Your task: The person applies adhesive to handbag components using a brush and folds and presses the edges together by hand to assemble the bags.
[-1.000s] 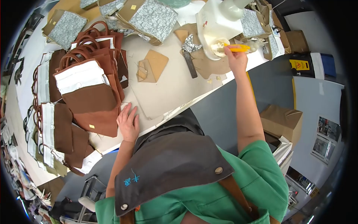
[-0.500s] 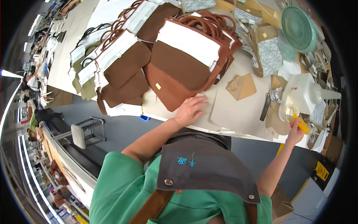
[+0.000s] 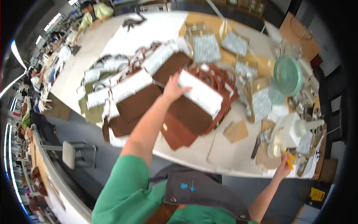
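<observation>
My left hand [image 3: 173, 89] is over the left edge of the top brown bag panel [image 3: 194, 115] with a white strip [image 3: 201, 93]. Its thumb is spread across the strip and its fingers point up; blur hides whether it grips the edge. Under that panel is a stack of reddish-brown bag pieces [image 3: 179, 136] with looped handles [image 3: 214, 78]. At the far right my right hand [image 3: 284, 170] is closed on a yellow-handled tool [image 3: 289, 161], its working end not visible. The tool is beside the round mouth of a white plastic bottle [image 3: 292, 130].
More brown panels [image 3: 138, 100] and olive pieces [image 3: 87, 106] with handles lie to the left. A green fan [image 3: 288, 76] stands at the right, near grey patterned pieces [image 3: 262, 104]. A tan piece [image 3: 236, 131] and a dark strip [image 3: 256, 147] lie nearer. A co-worker [image 3: 95, 15] is at the far left.
My left hand has moved from the table's front edge up to the top panel's left side. The right hand keeps the yellow-handled tool by the bottle. The view has tilted up.
</observation>
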`<state>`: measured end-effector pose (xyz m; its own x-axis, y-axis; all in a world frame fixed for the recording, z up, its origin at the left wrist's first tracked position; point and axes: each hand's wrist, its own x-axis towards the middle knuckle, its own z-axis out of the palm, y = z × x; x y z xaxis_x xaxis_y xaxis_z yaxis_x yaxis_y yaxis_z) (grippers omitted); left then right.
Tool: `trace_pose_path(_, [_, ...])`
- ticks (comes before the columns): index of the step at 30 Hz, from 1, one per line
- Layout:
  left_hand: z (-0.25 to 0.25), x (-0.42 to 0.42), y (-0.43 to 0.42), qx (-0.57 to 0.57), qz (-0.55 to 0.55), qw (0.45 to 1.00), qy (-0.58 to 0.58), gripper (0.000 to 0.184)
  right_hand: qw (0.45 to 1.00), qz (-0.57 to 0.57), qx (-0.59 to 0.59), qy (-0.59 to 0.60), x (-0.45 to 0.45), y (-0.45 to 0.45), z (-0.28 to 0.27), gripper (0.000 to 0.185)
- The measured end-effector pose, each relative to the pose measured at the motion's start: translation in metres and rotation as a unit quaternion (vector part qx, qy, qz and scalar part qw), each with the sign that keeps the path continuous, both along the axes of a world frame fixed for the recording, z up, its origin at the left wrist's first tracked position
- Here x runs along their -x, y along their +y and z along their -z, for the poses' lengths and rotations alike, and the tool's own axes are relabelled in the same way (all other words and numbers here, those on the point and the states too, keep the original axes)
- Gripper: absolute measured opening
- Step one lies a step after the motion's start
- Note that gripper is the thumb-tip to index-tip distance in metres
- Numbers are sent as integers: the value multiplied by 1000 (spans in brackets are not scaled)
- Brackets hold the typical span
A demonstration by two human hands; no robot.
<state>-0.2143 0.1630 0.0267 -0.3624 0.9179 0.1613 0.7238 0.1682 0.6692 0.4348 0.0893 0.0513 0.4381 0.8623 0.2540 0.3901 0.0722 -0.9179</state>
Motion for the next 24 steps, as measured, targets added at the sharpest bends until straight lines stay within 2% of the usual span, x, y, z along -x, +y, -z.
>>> trace_pose_path(3, [-29, -10, -6, 46, -34, 998, 12, 102, 998, -5, -46, 42, 27, -9, -10, 22])
trace_pose_path(5, [-29, -14, -8, 64, -39, 996, 44, 103, 996, -5, -72, 56, 38, -10, -11, 23])
trace_pose_path(10, [-52, -35, -17, 142, -54, 986, 64, 105, 993, -26, -80, 88, 67, -16, -28, 19])
trace_pose_path(19, [-64, -76, -45, 83, -105, 985, 106, 90, 988, -36, -75, 127, 49, -14, -31, 21])
trace_pose_path(22, [-55, -87, -54, 12, -128, 981, 143, 78, 986, -35, -80, 145, 45, -19, -26, 21])
trace_pose_path(24, [-51, -93, -58, -21, -129, 977, 166, 76, 986, -36, -99, 131, 39, -20, -24, 21])
